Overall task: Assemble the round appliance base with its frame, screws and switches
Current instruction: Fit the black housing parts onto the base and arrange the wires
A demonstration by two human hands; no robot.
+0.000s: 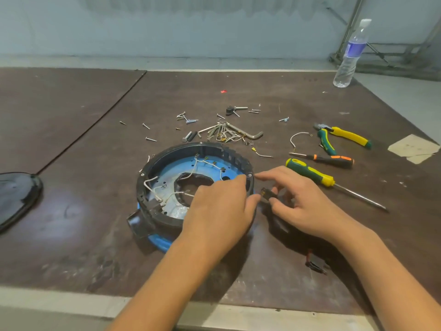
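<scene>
Head view: the right hand (303, 199) pinches a small black switch (267, 195), which the left thumb touches. The left hand (219, 206) rests with relaxed fingers on the frame (152, 168) rim over the blue base (167, 172). The switch looks light and rigid, so it is best held by its sides. Wires (195, 163) ahead of the left hand could snag. A screwdriver (310, 174) crowds the space beyond the right hand.

Blue round base (167, 173) inside black frame (181, 147), table centre. Left hand (219, 209) rests on frame's 3 o'clock rim. Right hand (305, 201) pinches small black switch (267, 194) just beside rim. Screws (188, 119) scattered at 12 o'clock. Screwdriver (310, 174) and pliers (343, 136) at 2 o'clock.
</scene>
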